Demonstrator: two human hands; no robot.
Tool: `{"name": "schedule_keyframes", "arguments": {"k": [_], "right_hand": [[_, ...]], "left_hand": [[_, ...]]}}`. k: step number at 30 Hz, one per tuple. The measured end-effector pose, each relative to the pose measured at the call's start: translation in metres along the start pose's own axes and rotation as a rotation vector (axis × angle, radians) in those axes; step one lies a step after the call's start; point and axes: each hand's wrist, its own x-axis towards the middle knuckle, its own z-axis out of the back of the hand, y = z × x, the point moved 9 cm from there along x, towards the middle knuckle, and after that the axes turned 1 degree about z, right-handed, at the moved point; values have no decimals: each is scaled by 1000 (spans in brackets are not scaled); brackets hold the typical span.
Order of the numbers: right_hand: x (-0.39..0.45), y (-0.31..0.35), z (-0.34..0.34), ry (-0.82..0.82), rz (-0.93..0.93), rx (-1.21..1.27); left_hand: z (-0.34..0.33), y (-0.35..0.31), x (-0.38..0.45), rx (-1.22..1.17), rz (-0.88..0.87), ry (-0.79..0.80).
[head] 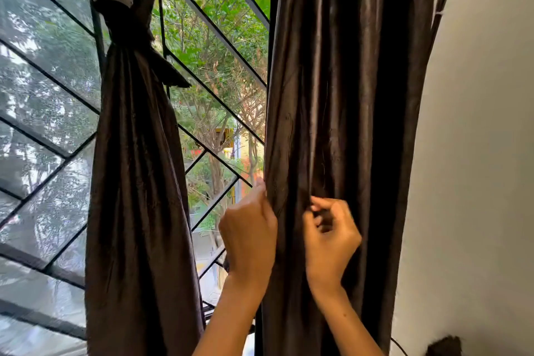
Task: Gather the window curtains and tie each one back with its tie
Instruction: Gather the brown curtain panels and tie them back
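Observation:
Two dark brown satin curtains hang at the window. The left curtain (138, 182) is bunched and cinched high up by a dark tie (121, 23) with a white patch on top. The right curtain (346, 95) hangs in loose vertical folds next to the wall. My left hand (250, 234) grips the right curtain's left edge, fingers curled round the cloth. Just beside it, my right hand (329, 237) pinches a fold in the middle of the same curtain. No tie shows on the right curtain.
Behind the curtains is a window with slanted black bars (213, 29) and a mesh screen (43, 95) on the left; trees stand outside. A white wall (476, 153) runs along the right. A dark object (445, 347) pokes in at the bottom right.

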Motion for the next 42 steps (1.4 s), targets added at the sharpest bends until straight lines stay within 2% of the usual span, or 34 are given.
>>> {"name": "schedule_keyframes", "arguments": {"k": [6, 11, 16, 20, 25, 31, 33, 35, 37, 40, 42], "right_hand": [[-10, 23, -19, 160, 114, 0], [8, -8, 7, -41, -87, 69], [-15, 17, -29, 223, 28, 114], [-4, 3, -31, 248, -67, 172], [-7, -1, -39, 312, -77, 211], [-13, -1, -47, 427, -90, 179], [-3, 2, -42, 368, 5, 52], [11, 0, -32, 214, 41, -78], [20, -9, -29, 141, -30, -107], [26, -28, -37, 164, -147, -146], [28, -44, -45, 203, -292, -26]], "left_hand": [[-4, -17, -9, -21, -74, 11], [4, 1, -3, 55, -20, -44], [-7, -4, -10, -165, -27, -23], [-8, 3, -11, -254, 24, -23], [-11, 11, -10, -361, 100, -32], [-13, 14, 3, -344, 87, -30], [-16, 17, 7, -314, 83, -26], [-18, 19, 8, -306, 78, -21], [-18, 20, 8, -309, 71, -33], [-16, 22, 7, -317, 59, -51], [-14, 27, 7, -338, 62, -65]]}}
